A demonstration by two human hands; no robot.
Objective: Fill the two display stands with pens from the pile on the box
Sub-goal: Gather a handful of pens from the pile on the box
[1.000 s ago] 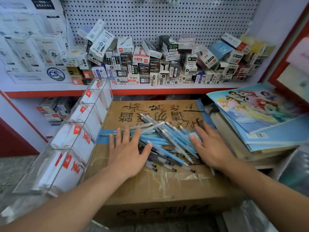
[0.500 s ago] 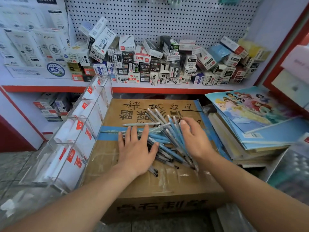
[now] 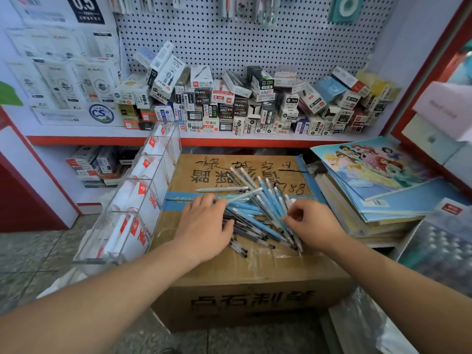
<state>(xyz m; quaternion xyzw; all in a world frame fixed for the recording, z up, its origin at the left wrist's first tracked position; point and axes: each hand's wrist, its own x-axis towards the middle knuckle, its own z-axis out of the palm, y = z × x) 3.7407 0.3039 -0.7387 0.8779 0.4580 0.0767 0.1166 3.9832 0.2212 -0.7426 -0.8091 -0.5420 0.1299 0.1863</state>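
Note:
A pile of blue and clear pens (image 3: 258,213) lies fanned out on top of a brown cardboard box (image 3: 229,269). My left hand (image 3: 204,226) lies on the pile's left side, its fingers curled down over the pens there and its thumb resting on them. On the right side of the pile my right hand (image 3: 314,223) has its fingers curled in and pinches some blue pens. A clear acrylic display stand (image 3: 132,200) with several compartments and red-and-white labels leans against the box's left side; I see no pens in it.
A stack of books and colourful folders (image 3: 378,190) sits right of the box. Behind runs a red-edged shelf (image 3: 229,141) crowded with small pen boxes (image 3: 242,106) under a pegboard (image 3: 255,42). Grey tiled floor (image 3: 38,256) lies at the left.
Both hands have drawn closer together over the pile, bunching the pens. Their fingers, straight before, have curled: the left over the pens' left side, the right pinching blue pens.

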